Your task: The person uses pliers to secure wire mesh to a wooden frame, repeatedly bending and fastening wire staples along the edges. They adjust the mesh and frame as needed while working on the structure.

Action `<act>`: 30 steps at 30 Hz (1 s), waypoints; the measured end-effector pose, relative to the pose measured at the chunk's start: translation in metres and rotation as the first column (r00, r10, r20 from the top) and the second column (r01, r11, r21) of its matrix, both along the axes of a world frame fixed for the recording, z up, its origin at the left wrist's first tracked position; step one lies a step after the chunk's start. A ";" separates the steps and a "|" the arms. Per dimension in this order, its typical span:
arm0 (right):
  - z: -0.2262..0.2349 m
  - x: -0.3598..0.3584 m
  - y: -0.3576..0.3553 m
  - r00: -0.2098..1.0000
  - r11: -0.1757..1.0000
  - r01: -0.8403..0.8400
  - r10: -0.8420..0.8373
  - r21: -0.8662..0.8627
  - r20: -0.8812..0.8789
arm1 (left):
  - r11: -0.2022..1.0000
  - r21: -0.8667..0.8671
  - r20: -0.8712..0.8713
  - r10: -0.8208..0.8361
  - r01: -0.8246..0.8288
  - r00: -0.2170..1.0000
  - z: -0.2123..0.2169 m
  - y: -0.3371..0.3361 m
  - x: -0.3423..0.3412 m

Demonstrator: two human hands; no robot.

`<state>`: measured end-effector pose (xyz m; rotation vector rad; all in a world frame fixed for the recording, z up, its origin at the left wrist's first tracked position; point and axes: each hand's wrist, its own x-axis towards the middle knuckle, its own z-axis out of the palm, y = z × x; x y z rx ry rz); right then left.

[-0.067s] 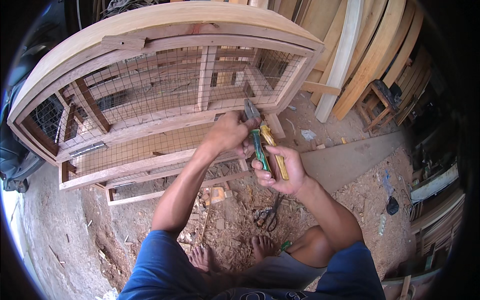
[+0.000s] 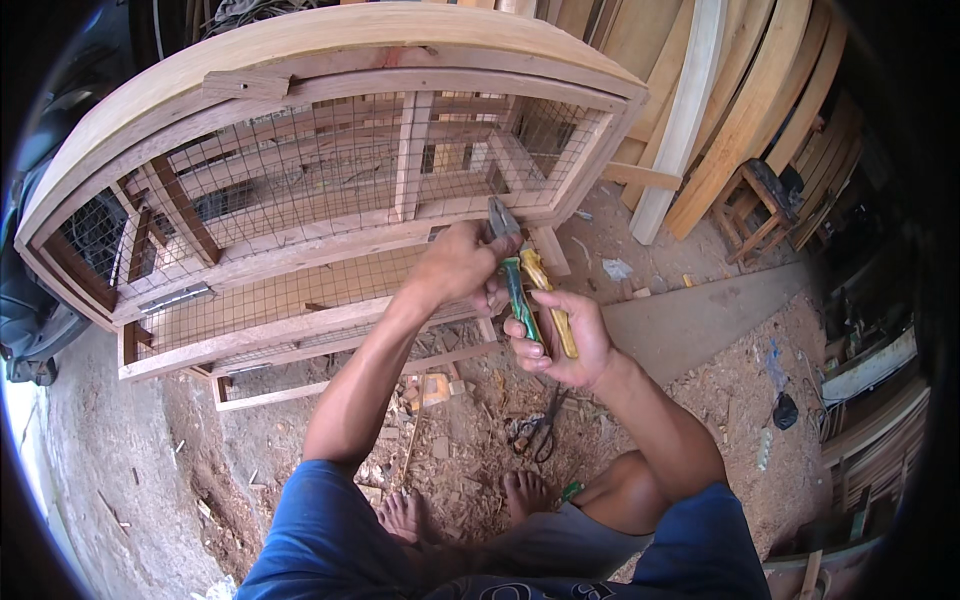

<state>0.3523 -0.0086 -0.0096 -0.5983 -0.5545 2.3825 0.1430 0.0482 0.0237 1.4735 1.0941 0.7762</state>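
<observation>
My right hand (image 2: 572, 345) is wrapped around a pair of pliers (image 2: 518, 287) with one green and one yellow handle. The handles are spread a little apart. Up against the lower rail of the wooden cage (image 2: 370, 240), the grey jaws point away from me. My left hand (image 2: 452, 268) is closed, with a finger and thumb pressed at the neck of the pliers just below the jaws. Whatever else its curled fingers may hold is hidden. Dark wire mesh (image 2: 290, 165) covers the cage's framed front.
Scissors (image 2: 543, 440) with dark handles lie on the floor near my feet, among wood shavings and offcuts. Long boards (image 2: 690, 110) lean at the back right, beside a small wooden stool (image 2: 750, 215). More stacked timber (image 2: 880, 430) lines the right side.
</observation>
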 end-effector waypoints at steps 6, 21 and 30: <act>0.013 -0.011 -0.001 0.986 0.998 0.045 -0.052 0.049 0.155 | 1.000 0.009 0.021 0.009 -0.010 1.000 -0.002 0.007 -0.001; 0.014 -0.004 -0.002 0.978 0.965 0.038 -0.089 0.258 0.188 | 1.000 0.016 -0.077 0.004 -0.002 0.997 0.014 -0.005 -0.002; 0.023 -0.007 -0.007 0.966 0.970 0.009 -0.072 0.243 0.249 | 0.999 0.042 -0.153 0.005 0.002 0.988 0.018 -0.007 -0.003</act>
